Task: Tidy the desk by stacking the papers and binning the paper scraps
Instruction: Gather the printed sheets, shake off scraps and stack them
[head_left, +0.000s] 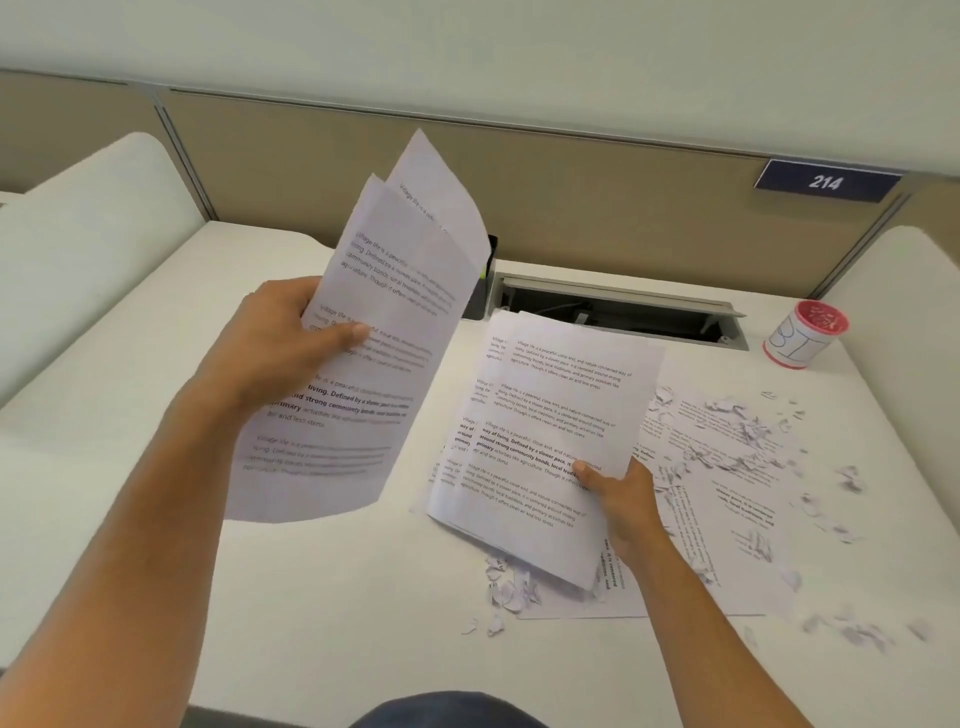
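My left hand (291, 343) grips a fanned bunch of printed sheets (384, 332), held up above the desk's left half, thumb pressed on the front page. My right hand (618, 493) pinches the right edge of a thicker stack of printed papers (540, 431), tilted over the desk's middle. A further printed sheet (727, 493) lies flat on the desk at the right, strewn with torn paper scraps (743, 436). More scraps (509, 592) lie under the stack's near corner and scatter to the right edge. A small red-rimmed bin (805, 335) stands at the back right.
The white desk (156, 364) ends in a beige partition. An open cable tray (618, 312) sits at the back centre, a dark pen holder (480, 291) half hidden behind the raised sheets. A "214" sign (826, 181) hangs on the partition. White padded dividers flank both sides.
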